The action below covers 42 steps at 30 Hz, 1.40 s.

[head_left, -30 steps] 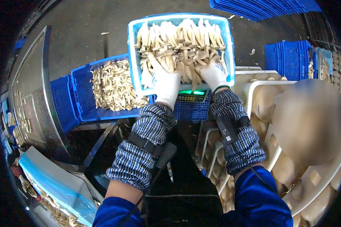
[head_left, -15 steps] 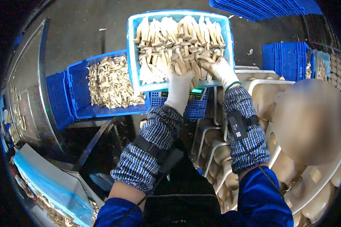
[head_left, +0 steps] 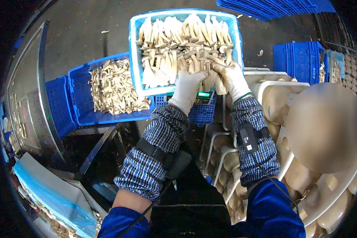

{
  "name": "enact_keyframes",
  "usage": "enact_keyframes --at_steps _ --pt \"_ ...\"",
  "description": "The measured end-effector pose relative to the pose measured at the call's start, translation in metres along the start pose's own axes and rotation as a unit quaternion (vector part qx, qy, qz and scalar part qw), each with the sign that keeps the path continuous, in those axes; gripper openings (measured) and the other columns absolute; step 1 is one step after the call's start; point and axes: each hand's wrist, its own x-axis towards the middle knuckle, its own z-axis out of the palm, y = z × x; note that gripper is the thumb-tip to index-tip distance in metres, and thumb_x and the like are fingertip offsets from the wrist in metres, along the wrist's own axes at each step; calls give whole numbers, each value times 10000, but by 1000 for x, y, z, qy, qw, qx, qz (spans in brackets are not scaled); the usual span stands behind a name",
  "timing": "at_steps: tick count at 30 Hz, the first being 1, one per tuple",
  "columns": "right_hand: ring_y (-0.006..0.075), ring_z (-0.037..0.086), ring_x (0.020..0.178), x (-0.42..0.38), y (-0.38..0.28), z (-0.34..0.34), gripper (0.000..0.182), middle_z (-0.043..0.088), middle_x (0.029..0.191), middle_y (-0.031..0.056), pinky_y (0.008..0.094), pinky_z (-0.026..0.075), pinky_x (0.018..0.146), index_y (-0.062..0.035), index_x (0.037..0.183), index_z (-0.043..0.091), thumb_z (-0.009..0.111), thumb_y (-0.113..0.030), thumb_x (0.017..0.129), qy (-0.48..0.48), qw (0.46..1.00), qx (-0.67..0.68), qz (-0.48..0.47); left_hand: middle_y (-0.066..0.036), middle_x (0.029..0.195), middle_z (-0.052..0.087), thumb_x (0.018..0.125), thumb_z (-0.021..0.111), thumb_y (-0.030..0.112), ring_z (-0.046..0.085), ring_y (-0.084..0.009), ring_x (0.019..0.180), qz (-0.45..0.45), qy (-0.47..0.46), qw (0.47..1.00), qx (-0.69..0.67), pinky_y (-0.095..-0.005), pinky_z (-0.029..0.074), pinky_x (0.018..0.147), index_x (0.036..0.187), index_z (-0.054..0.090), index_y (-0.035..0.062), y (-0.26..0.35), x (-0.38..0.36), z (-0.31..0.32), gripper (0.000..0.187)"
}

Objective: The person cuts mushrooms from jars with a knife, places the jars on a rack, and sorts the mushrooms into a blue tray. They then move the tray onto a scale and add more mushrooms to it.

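A blue crate lined with pale blue plastic film [head_left: 135, 59] holds rows of long-stemmed mushrooms [head_left: 170, 35], which look like king oyster mushrooms. At its near edge, my left hand [head_left: 189, 88], in a white glove, is closed on mushrooms, its thumb stretched toward the right. My gloved right hand [head_left: 233, 79] grips mushrooms [head_left: 220, 84] at the near right corner, their stems pointing toward me. The two hands are close together, with some stems between them. Beneath the crate, a scale with a lit green display [head_left: 204, 95] shows partly.
Left of it stands a blue crate [head_left: 107, 119] of loose mushrooms. Large pale rounded bags [head_left: 273, 104] in white racks [head_left: 265, 84] fill the right side. Stacked blue crates [head_left: 297, 61] stand behind them. A metal-framed mesh panel [head_left: 43, 119] is at far left.
Both hands have shifted slightly within the near edge of the crate. The mushrooms at my right hand now stick out more toward me, and the scale's display shows more fully.
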Motion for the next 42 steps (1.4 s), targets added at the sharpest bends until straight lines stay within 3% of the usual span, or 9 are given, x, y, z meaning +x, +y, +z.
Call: enact_keyframes --at_steps 7,19,26,28,32,34,39,40,42 --pt "100 587 834 -26 -21 3 283 654 983 30 234 479 764 8 1160 630 597 -18 880 -23 987 156 -30 -101 1029 663 800 724 103 630 -142 871 43 -55 993 90 -276 518 741 1311 439 -108 -4 2 -1 622" --pt "162 631 935 -42 4 -8 334 675 1060 93 295 506 848 15 1124 608 691 -82 816 -4 991 108 -84 -145 1063 646 845 699 164 651 -190 922 -81 -72 990 90 -287 524 751 1380 365 -82 10 -14 14 677" --pt "175 628 953 -59 -1 -10 468 663 1063 108 283 517 833 28 1242 552 678 -63 800 -10 974 211 -86 -196 1142 633 836 663 158 621 -240 1012 33 -79 971 221 -312 501 859 1367 407 -73 -30 1 14 633" --pt "184 635 962 -63 -2 -15 495 664 1093 121 286 516 852 33 1264 539 658 -78 796 -37 977 181 -105 -13 720 583 860 618 104 548 -133 666 -39 -40 990 132 -247 436 544 1456 312 -21 10 -29 29 681" --pt "157 618 967 -70 -3 -17 436 652 1096 95 262 499 852 22 1261 548 626 -105 852 -8 986 88 -144 -19 766 591 850 614 66 524 -104 625 2 -60 992 109 -218 403 491 1493 259 -21 4 -35 29 740" --pt "156 652 914 -90 -36 -12 735 663 1064 92 246 545 754 -80 1479 312 659 -114 832 4 985 60 -159 -145 1140 639 830 657 78 618 -190 1001 23 -60 992 110 -293 504 873 1417 376 -51 6 -46 29 664" --pt "178 657 896 -172 -107 20 667 634 1103 112 242 574 728 -92 1467 334 638 -83 874 14 986 74 -146 -85 1207 569 772 627 -35 564 -155 1097 53 -100 994 1 -288 498 895 1378 429 11 42 -129 18 639" --pt "184 658 905 -191 -111 33 664 626 1128 125 251 578 734 -83 1465 335 645 -85 877 -12 981 146 -127 -39 1015 613 784 564 -50 514 -43 629 77 -81 994 -5 -173 385 499 1434 360 42 54 -157 14 688" --pt "196 659 924 -231 -129 58 660 610 1177 150 268 585 747 -65 1461 339 660 -90 885 -60 952 288 -84 -72 1020 635 771 541 -42 504 -48 573 57 -11 997 44 -180 340 448 1405 383 45 76 -227 -12 660"
